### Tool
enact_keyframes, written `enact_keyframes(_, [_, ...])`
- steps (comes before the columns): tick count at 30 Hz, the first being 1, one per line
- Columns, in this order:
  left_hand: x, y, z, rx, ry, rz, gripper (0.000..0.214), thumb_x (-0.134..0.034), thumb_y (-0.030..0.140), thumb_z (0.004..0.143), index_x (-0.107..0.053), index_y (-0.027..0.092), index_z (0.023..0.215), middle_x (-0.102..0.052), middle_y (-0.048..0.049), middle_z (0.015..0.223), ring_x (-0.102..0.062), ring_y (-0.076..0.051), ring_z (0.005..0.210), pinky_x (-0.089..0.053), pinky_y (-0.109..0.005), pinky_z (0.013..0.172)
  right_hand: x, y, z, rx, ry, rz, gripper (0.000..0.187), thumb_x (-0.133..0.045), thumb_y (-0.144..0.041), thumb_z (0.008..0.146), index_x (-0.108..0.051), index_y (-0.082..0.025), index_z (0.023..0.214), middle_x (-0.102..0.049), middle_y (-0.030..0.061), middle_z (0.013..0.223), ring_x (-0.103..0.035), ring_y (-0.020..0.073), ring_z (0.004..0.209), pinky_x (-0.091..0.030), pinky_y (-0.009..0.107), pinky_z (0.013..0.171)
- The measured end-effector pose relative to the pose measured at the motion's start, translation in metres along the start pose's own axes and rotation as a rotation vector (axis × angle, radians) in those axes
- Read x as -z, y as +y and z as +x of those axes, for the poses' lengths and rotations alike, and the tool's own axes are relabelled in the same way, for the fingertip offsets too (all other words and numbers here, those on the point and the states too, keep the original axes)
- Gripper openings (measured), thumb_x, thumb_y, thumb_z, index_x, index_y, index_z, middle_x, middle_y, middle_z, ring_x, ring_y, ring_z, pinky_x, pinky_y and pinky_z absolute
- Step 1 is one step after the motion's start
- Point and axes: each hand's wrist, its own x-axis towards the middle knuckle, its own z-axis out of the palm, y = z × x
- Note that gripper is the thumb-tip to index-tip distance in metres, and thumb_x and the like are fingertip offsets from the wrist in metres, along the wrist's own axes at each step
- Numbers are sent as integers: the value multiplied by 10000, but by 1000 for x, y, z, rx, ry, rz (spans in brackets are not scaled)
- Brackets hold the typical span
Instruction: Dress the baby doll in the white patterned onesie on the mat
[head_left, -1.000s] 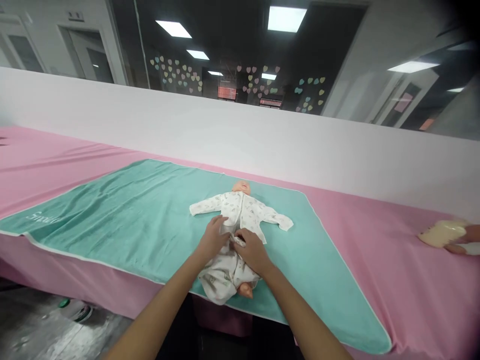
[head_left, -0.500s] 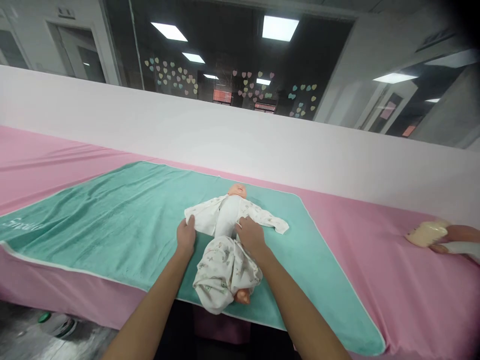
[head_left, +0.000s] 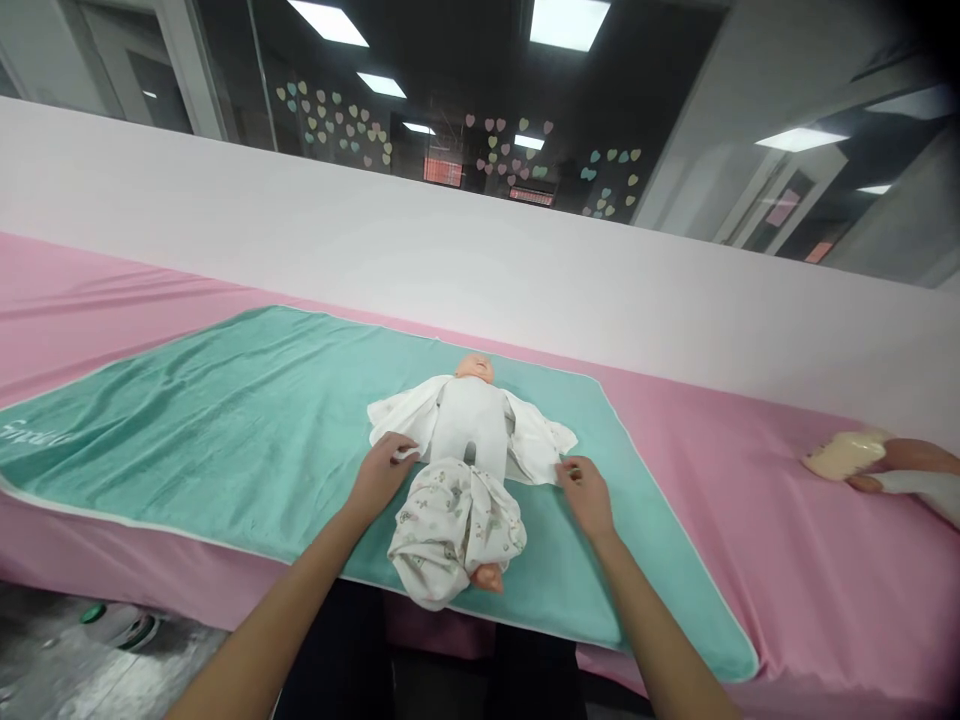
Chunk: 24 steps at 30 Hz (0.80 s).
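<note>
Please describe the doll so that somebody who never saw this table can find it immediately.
On the long pink table lies a green towel. Between the left hand and right hand, a doll lies on its back. Only it has a bald head and a white suit opened at the chest.

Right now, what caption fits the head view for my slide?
Left hand and right hand hold the sleepsuit open on a doll lying on a teal towel.
</note>
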Motion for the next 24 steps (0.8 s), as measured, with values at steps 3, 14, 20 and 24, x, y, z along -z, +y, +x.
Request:
enact_keyframes(3, [-5,12,-7,-62,-218,-190,282,-503,322,803,-555,236,1067,-398,-52,1326,-390,-187,1221,-397,-295,948,-20,-45,-8,189,-402,197,238,-493,-410,791,-590,-194,777,-576,0,749,-513,150,708,-386,264,660])
enact_keyframes(14, [14,62,-19,-245,-703,-62,186,-526,316,813,-671,244,904,-209,53,1472,-21,-238,1373,-165,-398,1101,-19,-104,-22,523,-853,195,207,-692,-289,653,-509,-193,657,-477,-37,728,-434,119,697,-329,231,606])
enact_keyframes(20, [21,91,-3,-157,-807,-188,282,-496,436,809,-631,200,732,-551,-31,1190,-372,-251,1218,-336,-343,944,-29,-107,-11,445,-594,219,133,-521,-113,656,-432,-203,698,-417,-59,653,-370,102,609,-283,224,555])
enact_keyframes(24, [24,109,2,-75,-786,-93,332,-616,501,663,-581,183,753,-581,6,846,-496,-164,797,-357,-247,661,-34,-112,-8,433,-449,315,155,-504,-104,628,-397,-202,683,-382,-55,675,-339,96,599,-278,223,544])
